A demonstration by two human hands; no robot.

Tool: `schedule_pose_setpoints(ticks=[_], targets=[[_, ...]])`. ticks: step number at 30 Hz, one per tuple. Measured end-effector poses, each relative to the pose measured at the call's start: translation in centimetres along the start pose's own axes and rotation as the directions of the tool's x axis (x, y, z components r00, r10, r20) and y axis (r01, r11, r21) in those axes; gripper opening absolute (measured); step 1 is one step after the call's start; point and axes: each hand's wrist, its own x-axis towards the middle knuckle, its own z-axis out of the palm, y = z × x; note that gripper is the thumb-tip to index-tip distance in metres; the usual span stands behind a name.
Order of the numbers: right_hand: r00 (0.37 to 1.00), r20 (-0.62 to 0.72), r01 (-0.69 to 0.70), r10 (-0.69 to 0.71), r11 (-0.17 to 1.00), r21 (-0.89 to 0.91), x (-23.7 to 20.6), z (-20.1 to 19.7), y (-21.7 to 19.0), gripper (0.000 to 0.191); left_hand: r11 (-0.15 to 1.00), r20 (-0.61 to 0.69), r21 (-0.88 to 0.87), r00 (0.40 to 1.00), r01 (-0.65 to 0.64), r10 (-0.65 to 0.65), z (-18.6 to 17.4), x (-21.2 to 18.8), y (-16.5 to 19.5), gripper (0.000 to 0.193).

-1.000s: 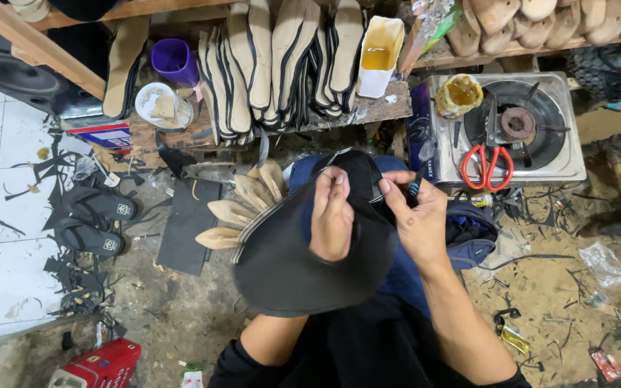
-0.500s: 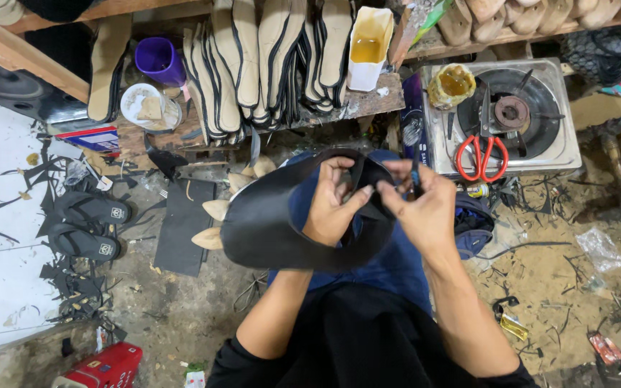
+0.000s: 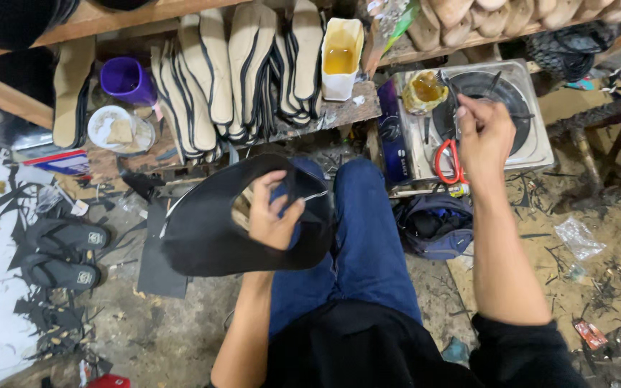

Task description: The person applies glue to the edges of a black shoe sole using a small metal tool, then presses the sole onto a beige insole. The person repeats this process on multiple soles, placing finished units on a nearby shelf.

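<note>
View from above my lap. My left hand (image 3: 273, 219) is clenched on a large curved black sheet (image 3: 210, 241), thumb and fingers pinching its inner edge; the sheet lies over my left knee, in front of my blue jeans (image 3: 368, 251). My right hand (image 3: 484, 136) is stretched out to the small gas stove (image 3: 533, 140) on my right, fingers pinched around a thin dark stick (image 3: 445, 80) whose far end is at the open glue tin (image 3: 425, 90) standing on the stove's left side. Red-handled scissors (image 3: 445, 162) lie on the stove just beside my wrist, partly hidden by it.

Ahead of my knees, a wooden shelf (image 3: 339, 115) carries a row of tan shoe soles (image 3: 246, 65) standing on edge, a white tub of yellow liquid (image 3: 341, 57), a purple cup (image 3: 125, 79) and a white dish (image 3: 118, 129). A pair of black sandals (image 3: 62, 251) lies on the floor to my left among black offcuts; a dark bag (image 3: 436, 226) sits below the stove. The sheet hides the floor directly under my left hand.

Compared with half a second ago: both hands were then together on the sheet at my lap; now the right hand has left it and reached the stove, while the left alone keeps hold. The sheet has dropped leftward and lower.
</note>
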Motion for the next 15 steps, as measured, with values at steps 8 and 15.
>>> schedule_pose_setpoints(ticks=[8, 15], targets=[[0.968, 0.240, 0.093, 0.070, 0.789, -0.607, 7.0, 5.5, 8.0, 0.011, 0.991, -0.081, 0.131, 0.997, 0.013, -0.002, -1.0, -1.0, -1.1, 0.058], [0.919, 0.363, 0.223, 0.151, 0.561, -0.798, 10.3, 7.9, 8.8, 0.016, 0.987, -0.137, 0.162, 0.990, -0.006, 0.029, -1.3, -1.1, -0.4, 0.056]])
